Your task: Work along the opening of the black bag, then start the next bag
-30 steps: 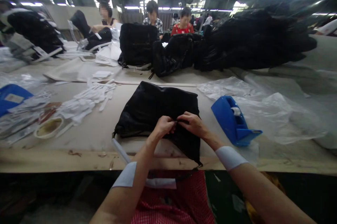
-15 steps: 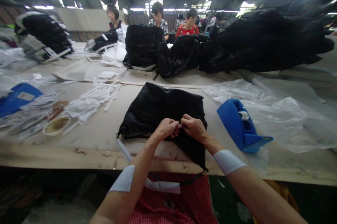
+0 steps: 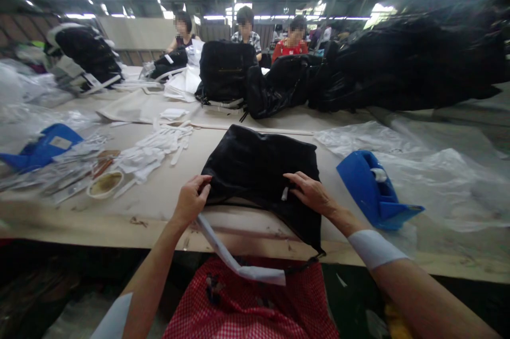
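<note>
A black bag lies flat on the table before me. My left hand is at its left lower corner, thumb and fingertips closed on the edge. Over the right part of the bag rests my right hand, fingers stretched out and touching the surface. A small white piece, perhaps a wrapped zip pull, shows just below those fingers. The bag's strap, wrapped in white paper, hangs over the table's front edge against a red checked garment.
On the right stands a blue tape dispenser beside clear plastic sheets. To the left are white paper strips, a round bowl and another blue dispenser. Black bags are piled behind; several people sit beyond.
My hands have parted from the bag's middle. The left has gone to its left corner; the right has shifted slightly right, uncovering the white piece. The view has turned a little left.
</note>
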A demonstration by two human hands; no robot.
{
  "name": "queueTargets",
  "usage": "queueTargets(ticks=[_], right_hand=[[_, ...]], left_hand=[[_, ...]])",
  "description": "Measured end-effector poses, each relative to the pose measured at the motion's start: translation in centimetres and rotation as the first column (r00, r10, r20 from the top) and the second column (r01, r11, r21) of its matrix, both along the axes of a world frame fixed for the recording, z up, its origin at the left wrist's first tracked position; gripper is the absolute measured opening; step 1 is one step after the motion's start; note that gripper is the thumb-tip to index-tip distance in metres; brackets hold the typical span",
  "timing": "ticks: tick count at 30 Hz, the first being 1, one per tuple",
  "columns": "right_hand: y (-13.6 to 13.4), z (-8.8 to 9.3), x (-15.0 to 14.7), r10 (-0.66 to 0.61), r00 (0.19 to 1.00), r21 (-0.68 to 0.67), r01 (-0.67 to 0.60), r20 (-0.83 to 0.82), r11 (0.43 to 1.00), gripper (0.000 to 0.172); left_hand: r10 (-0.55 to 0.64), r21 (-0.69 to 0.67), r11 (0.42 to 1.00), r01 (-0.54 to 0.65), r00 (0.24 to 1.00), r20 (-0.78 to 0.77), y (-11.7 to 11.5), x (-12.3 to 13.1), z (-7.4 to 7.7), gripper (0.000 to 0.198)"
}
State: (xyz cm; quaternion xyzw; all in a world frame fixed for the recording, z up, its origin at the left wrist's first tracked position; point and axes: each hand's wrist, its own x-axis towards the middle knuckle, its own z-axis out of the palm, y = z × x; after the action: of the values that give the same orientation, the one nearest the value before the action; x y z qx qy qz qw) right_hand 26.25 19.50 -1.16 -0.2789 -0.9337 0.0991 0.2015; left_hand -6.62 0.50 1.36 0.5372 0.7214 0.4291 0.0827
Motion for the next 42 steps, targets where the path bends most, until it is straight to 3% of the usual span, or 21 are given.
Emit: queueTargets(ticks=[3,6,9,12,16,21,30,34,38,40,42], right_hand=[[-1.1,1.0,1.5,-0.183,0.980,0.045,0.187,-0.082,0.981,0.035],[-2.7,0.5,3.2,-0.424,0.881,0.093,0.449,-0.209,0.889,0.033],[-4.5,-1.5,4.1,-0.610,0.754,-0.072,0.614,-0.244,0.786,0.054],[-5.9,-3.1,4.0,-0.676,0.705,-0.264,0.625,-0.215,0.735,0.073],[-7.0,-2.7,3.4,-0.595,0.746,-0.282,0.526,-0.299,0.802,0.064],[-7.5,-1.7,3.4,-0.525,0.773,-0.285,0.445,-0.356,0.849,0.059],[-7.6,-3.2,3.1,-0.534,0.765,-0.280,0.458,-0.359,0.844,0.060],[-7.5,-3.7,3.4,-0.551,0.757,-0.261,0.486,-0.350,0.834,0.061],[-7.2,-3.3,3.2,-0.548,0.772,-0.083,0.553,-0.322,0.829,0.047],[-7.0,-2.2,2.5,-0.548,0.790,0.082,0.587,-0.277,0.805,0.036],[-6.7,-0.8,1.5,-0.499,0.840,0.211,0.539,-0.213,0.816,0.027]], left_hand=[[-0.049,0.000,0.999,0.050,0.993,-0.112,0.3,1.0,0.1,0.024],[-0.115,-0.038,0.993,0.110,0.982,-0.150,1.9,3.9,0.8,0.025],[-0.204,-0.202,0.966,0.162,0.957,-0.205,4.4,8.9,1.3,0.020],[-0.231,-0.346,0.930,0.125,0.930,-0.287,6.9,14.7,1.2,0.016],[-0.261,-0.391,0.913,0.120,0.907,-0.330,9.4,19.3,0.2,0.021],[-0.232,-0.364,0.927,0.089,0.899,-0.372,10.1,18.6,-0.3,0.024],[-0.269,-0.358,0.929,0.093,0.833,-0.483,10.8,18.5,-0.3,0.020],[-0.208,-0.355,0.935,0.013,0.830,-0.517,10.7,16.1,0.6,0.020],[-0.187,-0.373,0.928,-0.005,0.859,-0.477,10.0,12.4,1.5,0.017],[-0.218,-0.393,0.918,0.045,0.886,-0.408,9.8,11.7,1.5,0.018],[-0.209,-0.396,0.916,0.064,0.919,-0.333,9.9,12.1,1.2,0.018]])
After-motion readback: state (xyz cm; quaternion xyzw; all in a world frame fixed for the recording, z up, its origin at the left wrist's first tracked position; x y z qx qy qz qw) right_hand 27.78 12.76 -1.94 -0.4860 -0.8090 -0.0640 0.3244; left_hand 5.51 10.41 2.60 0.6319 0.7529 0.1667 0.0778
